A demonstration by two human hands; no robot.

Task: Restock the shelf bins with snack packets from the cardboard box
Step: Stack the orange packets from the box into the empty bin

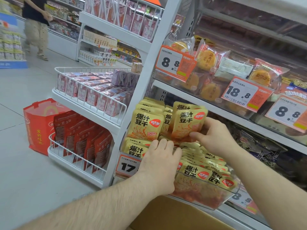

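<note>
The packets [188, 120] in the bin [222, 195] are yellow with black characters, red-orange splashes and a red oval badge. The box [174, 216] is plain brown. Price tags [176, 63] are white and orange with black digits. At the rack's lower left corner, the bag [37, 123] is red with yellow characters.

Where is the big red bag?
The red bag stands on the floor at the left of the head view, beside the low white rack of red packets.
</note>
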